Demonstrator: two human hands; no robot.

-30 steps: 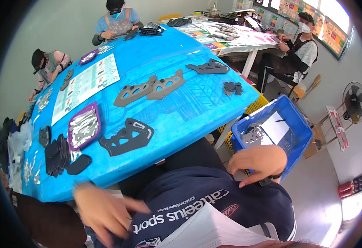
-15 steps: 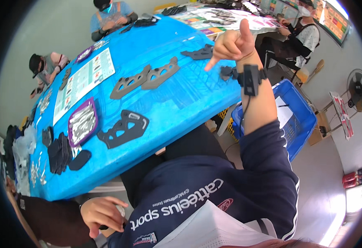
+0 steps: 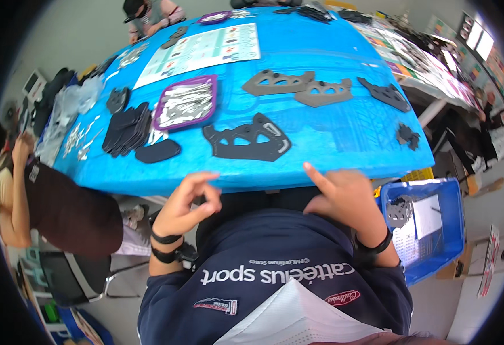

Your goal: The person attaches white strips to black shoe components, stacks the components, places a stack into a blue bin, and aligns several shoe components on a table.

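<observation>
My left hand (image 3: 189, 202) is over my lap near the table's front edge, fingers slightly bent and thumb apart, with nothing visible in it. To its right, my right hand (image 3: 344, 196) points its index finger at the table edge, thumb apart; its other fingers are partly hidden, and I see nothing held. Just beyond both hands lies a dark cut-out foam-like piece (image 3: 246, 144) with three-cornered holes. Left of it are a flat dark oval pad (image 3: 158, 152), a pile of black pads (image 3: 126, 131) and a purple tray (image 3: 215, 102) of small silvery-white strips.
On the blue-covered table (image 3: 332, 141) lie two grey cut-out pieces (image 3: 324, 93), a darker piece (image 3: 384, 95) and a printed sheet (image 3: 206, 49). A blue bin (image 3: 456, 224) holding paper and a grey piece stands right. A dark-clothed person (image 3: 71, 207) is close at left.
My right hand has come back from its raised place at the right to my lap. My left hand has moved up beside it from the lower left. The view has turned.
</observation>
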